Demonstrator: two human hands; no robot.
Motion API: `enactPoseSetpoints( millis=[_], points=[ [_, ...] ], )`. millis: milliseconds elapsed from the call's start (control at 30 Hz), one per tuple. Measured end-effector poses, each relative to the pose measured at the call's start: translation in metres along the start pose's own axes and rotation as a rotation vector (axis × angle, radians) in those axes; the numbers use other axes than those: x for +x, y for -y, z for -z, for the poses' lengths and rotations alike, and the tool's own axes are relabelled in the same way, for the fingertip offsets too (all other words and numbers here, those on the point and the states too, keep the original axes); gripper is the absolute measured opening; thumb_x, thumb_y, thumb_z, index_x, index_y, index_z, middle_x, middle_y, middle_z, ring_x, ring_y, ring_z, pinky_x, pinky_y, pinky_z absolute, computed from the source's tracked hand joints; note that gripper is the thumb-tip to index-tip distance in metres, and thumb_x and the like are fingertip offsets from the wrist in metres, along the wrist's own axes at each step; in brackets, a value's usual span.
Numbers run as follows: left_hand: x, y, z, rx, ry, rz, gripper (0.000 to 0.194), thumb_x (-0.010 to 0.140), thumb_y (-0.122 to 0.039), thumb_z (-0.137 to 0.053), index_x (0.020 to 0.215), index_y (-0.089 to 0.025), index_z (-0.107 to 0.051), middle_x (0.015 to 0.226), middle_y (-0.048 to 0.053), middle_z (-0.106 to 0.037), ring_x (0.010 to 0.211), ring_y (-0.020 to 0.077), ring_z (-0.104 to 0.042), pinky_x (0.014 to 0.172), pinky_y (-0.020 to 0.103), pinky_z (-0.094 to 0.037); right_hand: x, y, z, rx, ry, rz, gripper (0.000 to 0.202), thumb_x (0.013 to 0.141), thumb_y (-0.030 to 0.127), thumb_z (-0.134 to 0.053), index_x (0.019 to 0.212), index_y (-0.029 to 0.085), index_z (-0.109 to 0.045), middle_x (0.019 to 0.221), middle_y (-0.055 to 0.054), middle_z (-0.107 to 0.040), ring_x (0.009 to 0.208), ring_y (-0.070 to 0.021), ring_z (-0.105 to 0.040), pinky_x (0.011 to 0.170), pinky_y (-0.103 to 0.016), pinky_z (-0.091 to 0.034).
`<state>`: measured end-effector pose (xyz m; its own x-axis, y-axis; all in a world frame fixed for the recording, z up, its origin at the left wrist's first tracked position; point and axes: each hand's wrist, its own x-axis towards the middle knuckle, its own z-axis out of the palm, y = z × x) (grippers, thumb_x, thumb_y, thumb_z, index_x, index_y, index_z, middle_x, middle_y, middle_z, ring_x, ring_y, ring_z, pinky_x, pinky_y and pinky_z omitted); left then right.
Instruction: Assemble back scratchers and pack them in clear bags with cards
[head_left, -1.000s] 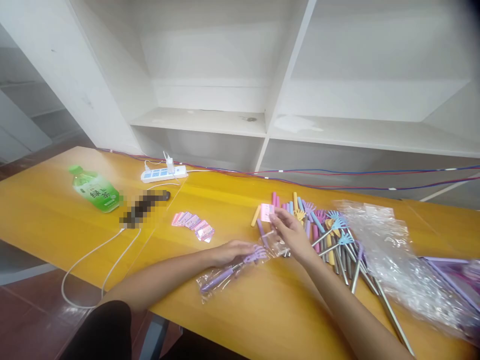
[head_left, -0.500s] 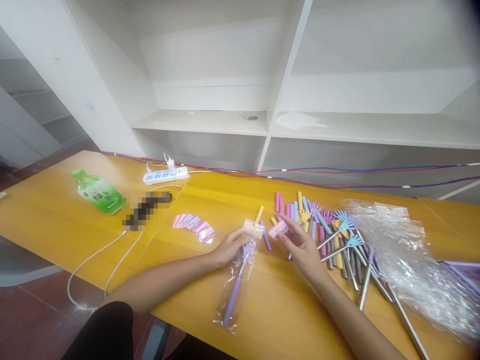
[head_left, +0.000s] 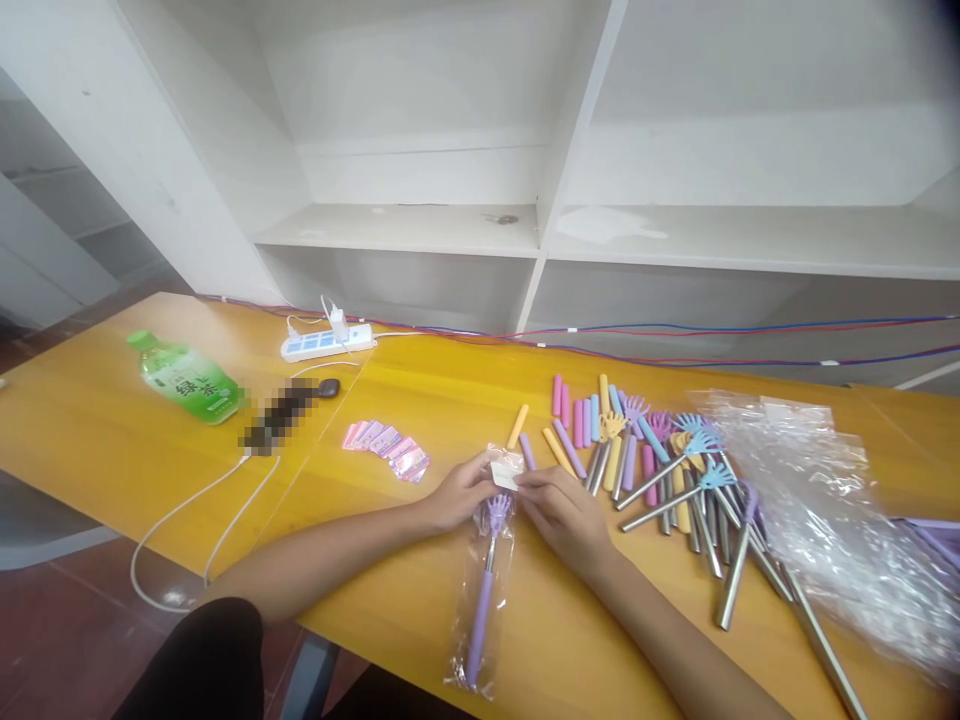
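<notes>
A clear plastic bag (head_left: 463,610) lies near the table's front edge, with a purple back scratcher (head_left: 482,605) inside, its hand-shaped end toward the top. My left hand (head_left: 461,497) pinches the upper left of the bag. On the other side, my right hand (head_left: 566,515) is closed on a small card (head_left: 504,475), whose pale side faces up at the bag's mouth. Left of my hands, several pink and purple cards (head_left: 386,445) are fanned out on the table.
Several back scratchers (head_left: 705,480) and coloured handle tubes (head_left: 581,420) lie at the right, beside a pile of clear bags (head_left: 832,510). A green bottle (head_left: 187,380), a power strip (head_left: 328,342) and white cables stand or lie at the left.
My right hand has moved left with the card to the bag's mouth; the card's pale side now shows instead of the pink one. The bag sits slightly lower in view.
</notes>
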<state>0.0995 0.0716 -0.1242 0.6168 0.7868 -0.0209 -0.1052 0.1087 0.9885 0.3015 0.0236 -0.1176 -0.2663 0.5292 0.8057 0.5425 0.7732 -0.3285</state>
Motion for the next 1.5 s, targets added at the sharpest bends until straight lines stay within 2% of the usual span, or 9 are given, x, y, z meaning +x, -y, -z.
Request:
enactPoseSetpoints(
  millis=[200,433,533,633,767,933,1067,1200,1500],
  points=[
    [-0.001,0.000,0.001,0.066,0.093,-0.058,0.039,0.094,-0.036,-0.068,0.126,-0.016,-0.062,0.121,0.011,-0.068,0.114,0.0258,-0.064,0.099,0.035,-0.047,-0.001,-0.006,0.004,-0.171,-0.035,0.041,0.023,0.087,0.002,-0.071,0.098,0.021,-0.065,0.094,-0.008,-0.074,0.082,-0.0194,-0.067,0.069,-0.033,-0.055],
    [-0.003,-0.008,-0.001,0.053,0.048,-0.018,0.041,0.089,-0.027,-0.070,0.128,-0.019,-0.059,0.116,0.008,-0.069,0.107,0.0226,-0.066,0.091,0.031,-0.049,-0.006,-0.007,0.003,-0.094,-0.002,-0.119,0.011,0.094,0.016,-0.066,0.094,0.027,-0.068,0.092,-0.007,-0.076,0.083,-0.0211,-0.072,0.068,-0.037,-0.060],
    [-0.002,-0.009,-0.002,0.059,-0.013,-0.022,0.028,0.093,-0.039,-0.068,0.110,-0.017,-0.064,0.108,0.007,-0.071,0.102,0.0210,-0.067,0.090,0.029,-0.050,-0.007,-0.006,0.001,-0.043,0.010,-0.168,0.010,0.095,0.017,-0.063,0.097,0.027,-0.066,0.092,-0.007,-0.075,0.086,-0.0217,-0.073,0.073,-0.039,-0.062],
    [0.000,-0.007,-0.003,-0.029,-0.060,0.047,0.042,0.095,-0.057,-0.063,0.094,-0.015,-0.062,0.094,0.008,-0.072,0.082,0.0204,-0.071,0.077,0.031,-0.054,-0.005,-0.004,0.000,-0.012,0.015,-0.204,0.012,0.096,0.016,-0.062,0.101,0.026,-0.065,0.087,-0.005,-0.072,0.082,-0.0199,-0.070,0.070,-0.036,-0.060],
    [0.001,-0.002,-0.005,-0.194,-0.064,0.185,0.060,0.087,-0.071,-0.064,0.094,-0.012,-0.064,0.083,0.012,-0.073,0.068,0.0264,-0.074,0.066,0.038,-0.059,-0.001,-0.001,0.000,0.029,0.032,-0.288,0.008,0.098,0.018,-0.061,0.103,0.025,-0.062,0.085,-0.004,-0.067,0.074,-0.0174,-0.065,0.065,-0.032,-0.056],
    [-0.001,-0.005,-0.006,-0.197,-0.096,0.203,0.064,0.088,-0.071,-0.063,0.103,-0.009,-0.066,0.075,0.011,-0.072,0.064,0.0269,-0.074,0.062,0.038,-0.060,-0.007,0.001,-0.003,0.105,0.005,-0.453,0.004,0.102,0.029,-0.059,0.100,0.025,-0.058,0.093,-0.006,-0.068,0.084,-0.0189,-0.069,0.073,-0.034,-0.060],
    [0.000,-0.008,-0.005,-0.221,-0.036,0.193,0.064,0.092,-0.068,-0.062,0.120,-0.011,-0.067,0.085,0.012,-0.074,0.068,0.0267,-0.076,0.069,0.041,-0.062,-0.010,0.001,-0.006,0.258,-0.036,-0.575,0.010,0.104,0.035,-0.057,0.105,0.025,-0.054,0.098,-0.007,-0.069,0.083,-0.0196,-0.072,0.076,-0.036,-0.062],
    [0.005,-0.003,-0.002,-0.291,-0.056,0.195,0.062,0.087,-0.064,-0.069,0.111,-0.008,-0.073,0.107,0.021,-0.076,0.085,0.0292,-0.077,0.083,0.045,-0.061,-0.005,0.000,-0.006,0.292,-0.057,-0.592,0.011,0.104,0.036,-0.057,0.102,0.025,-0.056,0.098,-0.006,-0.068,0.085,-0.0201,-0.071,0.076,-0.036,-0.061],
    [0.011,-0.003,0.003,-0.435,-0.027,0.267,0.052,0.086,-0.053,-0.073,0.105,-0.005,-0.078,0.102,0.023,-0.079,0.099,0.0329,-0.077,0.100,0.048,-0.054,0.001,-0.009,-0.008,0.157,-0.031,-0.534,0.015,0.101,0.036,-0.061,0.092,0.023,-0.061,0.086,-0.004,-0.064,0.078,-0.0189,-0.063,0.070,-0.034,-0.055]
  ],
)
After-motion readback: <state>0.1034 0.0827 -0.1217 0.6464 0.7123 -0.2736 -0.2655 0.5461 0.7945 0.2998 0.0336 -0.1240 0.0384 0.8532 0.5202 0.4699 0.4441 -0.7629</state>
